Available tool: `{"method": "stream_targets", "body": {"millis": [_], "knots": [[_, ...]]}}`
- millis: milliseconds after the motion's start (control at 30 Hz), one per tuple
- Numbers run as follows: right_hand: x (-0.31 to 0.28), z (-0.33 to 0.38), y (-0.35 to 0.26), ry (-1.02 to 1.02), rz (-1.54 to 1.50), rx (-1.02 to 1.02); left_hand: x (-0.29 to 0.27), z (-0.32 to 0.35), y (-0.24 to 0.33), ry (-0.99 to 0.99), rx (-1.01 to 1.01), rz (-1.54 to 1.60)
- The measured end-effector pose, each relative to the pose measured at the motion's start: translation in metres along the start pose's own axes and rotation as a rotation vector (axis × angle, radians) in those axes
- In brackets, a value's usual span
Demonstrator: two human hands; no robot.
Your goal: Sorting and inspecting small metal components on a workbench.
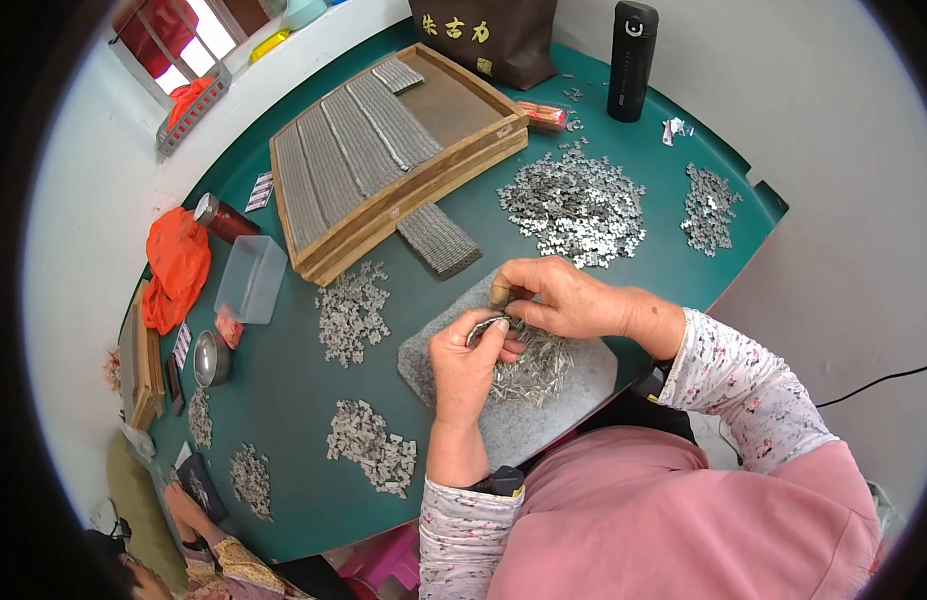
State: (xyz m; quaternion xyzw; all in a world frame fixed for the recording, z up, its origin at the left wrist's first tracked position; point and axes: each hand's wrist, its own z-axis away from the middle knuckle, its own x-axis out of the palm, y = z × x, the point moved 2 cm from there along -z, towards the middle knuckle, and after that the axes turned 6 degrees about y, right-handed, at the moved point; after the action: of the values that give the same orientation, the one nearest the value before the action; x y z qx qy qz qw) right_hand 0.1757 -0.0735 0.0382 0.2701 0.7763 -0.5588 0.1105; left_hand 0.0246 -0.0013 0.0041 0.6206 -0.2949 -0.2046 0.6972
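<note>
Hands meet over a grey stone slab [544, 420] on the green table [294, 400]: left hand [471, 365] pinching a small stack of silvery metal pieces [487, 326], right hand [556, 296] pressing fingertips onto them above a loose silver heap [534, 372].

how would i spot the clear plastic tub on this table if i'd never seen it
Start at the big wooden tray of grey rows on the green table. Just off its near-left corner stands the clear plastic tub, beside an orange cloth. It is the only see-through box there; the rest around it are loose heaps of metal pieces.
</note>
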Motion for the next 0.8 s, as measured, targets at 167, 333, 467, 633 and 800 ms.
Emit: {"method": "stream_targets", "body": {"millis": [167,333,467,633,800], "knots": [[0.000,0.001,-0.004,-0.005,0.068,-0.013,0.005,0.001,0.002,0.031,-0.002,-0.074],[0.007,0.001,-0.021,-0.037,0.344,-0.296,0.001,0.000,-0.012,0.071,0.250,-0.348],[0.009,0.006,-0.011,0.082,0.227,-0.123,0.005,0.002,-0.003,0.064,0.175,-0.244],[0.014,0.013,-0.014,0.275,0.215,-0.129,-0.003,0.001,-0.001,0.036,-0.001,0.018],[0.020,0.016,-0.022,0.311,0.223,-0.214,-0.006,-0.001,-0.003,0.048,-0.079,0.272]]}}
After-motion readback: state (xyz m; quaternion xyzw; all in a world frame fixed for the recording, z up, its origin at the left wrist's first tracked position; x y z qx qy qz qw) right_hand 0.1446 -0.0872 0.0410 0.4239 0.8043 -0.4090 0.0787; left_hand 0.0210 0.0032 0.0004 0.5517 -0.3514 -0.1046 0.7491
